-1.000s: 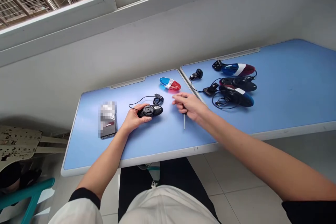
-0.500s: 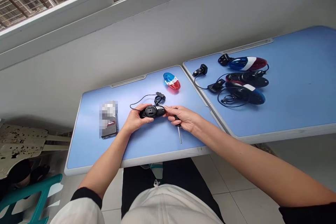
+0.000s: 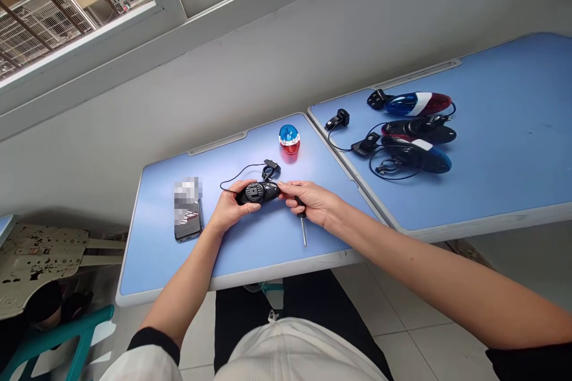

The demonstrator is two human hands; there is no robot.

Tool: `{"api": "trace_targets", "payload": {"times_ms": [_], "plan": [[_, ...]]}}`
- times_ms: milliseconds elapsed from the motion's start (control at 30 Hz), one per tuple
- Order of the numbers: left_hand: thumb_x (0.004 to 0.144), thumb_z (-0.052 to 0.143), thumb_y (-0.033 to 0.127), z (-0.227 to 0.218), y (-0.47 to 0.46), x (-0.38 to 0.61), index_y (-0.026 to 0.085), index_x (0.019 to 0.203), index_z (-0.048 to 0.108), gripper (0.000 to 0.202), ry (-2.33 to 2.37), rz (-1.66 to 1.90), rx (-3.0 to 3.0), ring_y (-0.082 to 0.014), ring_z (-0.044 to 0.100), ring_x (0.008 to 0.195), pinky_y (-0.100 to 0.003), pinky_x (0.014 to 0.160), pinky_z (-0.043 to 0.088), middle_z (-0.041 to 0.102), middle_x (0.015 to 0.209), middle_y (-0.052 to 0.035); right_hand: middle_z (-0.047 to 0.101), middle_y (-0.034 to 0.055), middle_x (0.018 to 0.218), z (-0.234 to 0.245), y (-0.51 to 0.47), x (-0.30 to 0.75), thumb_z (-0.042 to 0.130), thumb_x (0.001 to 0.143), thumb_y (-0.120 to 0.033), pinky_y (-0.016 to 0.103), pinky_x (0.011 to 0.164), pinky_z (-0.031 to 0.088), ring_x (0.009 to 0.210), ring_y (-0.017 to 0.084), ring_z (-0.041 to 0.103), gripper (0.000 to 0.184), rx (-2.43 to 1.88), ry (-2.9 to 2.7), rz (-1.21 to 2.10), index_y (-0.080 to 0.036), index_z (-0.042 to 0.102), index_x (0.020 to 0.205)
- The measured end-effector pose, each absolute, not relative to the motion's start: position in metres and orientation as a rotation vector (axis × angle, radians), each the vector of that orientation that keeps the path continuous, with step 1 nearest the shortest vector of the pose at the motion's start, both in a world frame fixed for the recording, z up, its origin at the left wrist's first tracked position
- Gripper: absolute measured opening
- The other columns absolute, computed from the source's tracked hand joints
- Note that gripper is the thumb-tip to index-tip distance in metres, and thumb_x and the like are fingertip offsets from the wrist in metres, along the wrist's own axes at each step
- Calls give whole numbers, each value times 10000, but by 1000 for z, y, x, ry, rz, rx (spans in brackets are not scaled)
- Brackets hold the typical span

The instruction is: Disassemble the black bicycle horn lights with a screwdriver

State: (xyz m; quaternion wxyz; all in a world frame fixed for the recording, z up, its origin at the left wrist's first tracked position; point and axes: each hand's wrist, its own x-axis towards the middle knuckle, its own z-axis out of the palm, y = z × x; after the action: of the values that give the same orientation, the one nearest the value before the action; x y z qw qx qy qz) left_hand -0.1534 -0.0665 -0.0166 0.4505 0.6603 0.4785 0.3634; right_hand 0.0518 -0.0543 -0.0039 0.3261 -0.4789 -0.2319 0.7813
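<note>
- Left hand (image 3: 227, 209) clasps the black housing (image 3: 269, 191) over the table (image 3: 250, 250), disc face up, presumably to steady it;
- right hand (image 3: 310, 202) pinches its other end; screwdriver (image 3: 304, 229) tucked in curled fingers (probably freeing thumb and forefinger);
- blue-and-red cover (image 3: 289, 138) sits apart, beyond.

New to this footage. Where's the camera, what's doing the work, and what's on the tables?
No machine here: these are a person's two bare hands, seen from a camera on their head, looking forward and down. The left hand grips a black oval housing; the right hand touches its other end while also holding a screwdriver. Beyond them, on the nearer blue table, sit a cabled clamp and a blue, white and red cover; a partly blurred phone lies leftward. The right-hand table holds similar oval units.
</note>
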Motion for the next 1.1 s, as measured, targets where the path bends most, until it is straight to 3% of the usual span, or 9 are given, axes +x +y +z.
{"api": "trace_targets", "payload": {"times_ms": [133,433,733,967,1033,1100], "plan": [[629,781,334,-16,-68,-154,171,1123,627,542,1157,903,1630,-227,553,1010,-334,925,406,616,1049,-64,527,-14,572,0,-55,54,660,791,-196,138,310,167,370,6,311,198,-1254,-675,2062,-144,513,669],[623,775,370,-15,-69,-153,174,1117,627,551,1210,890,1686,-229,550,993,-337,915,410,610,1023,-61,526,-4,571,3,-54,52,727,712,-135,141,297,203,387,21,358,221,-1316,-712,1990,-148,521,635],[669,745,367,-16,-69,-157,169,1175,597,564,1203,837,1766,-253,546,1051,-375,955,401,605,1098,-91,516,-6,558,12,-55,52,634,786,-101,133,299,214,388,25,370,187,-1315,-781,2033,-137,522,640],[589,788,385,-25,-85,-156,146,1335,448,854,1612,596,2053,-373,394,1251,-494,1029,332,456,1359,-178,508,-17,514,3,-53,47,610,810,-113,140,294,183,344,15,334,262,-1409,-774,1913,-153,468,594],[633,761,356,-22,-100,-157,139,1240,540,681,1806,502,2128,-375,435,1209,-484,986,373,492,1324,-180,504,-19,505,2,-53,46,596,820,-109,138,296,172,339,11,330,268,-1420,-771,1894,-149,469,588],[732,684,336,-15,-115,-157,146,1056,649,377,1970,445,2205,-343,531,1068,-459,894,426,586,1191,-172,501,-21,495,3,-53,46,580,833,-106,137,299,164,332,8,328,278,-1426,-768,1888,-146,469,581]]}}
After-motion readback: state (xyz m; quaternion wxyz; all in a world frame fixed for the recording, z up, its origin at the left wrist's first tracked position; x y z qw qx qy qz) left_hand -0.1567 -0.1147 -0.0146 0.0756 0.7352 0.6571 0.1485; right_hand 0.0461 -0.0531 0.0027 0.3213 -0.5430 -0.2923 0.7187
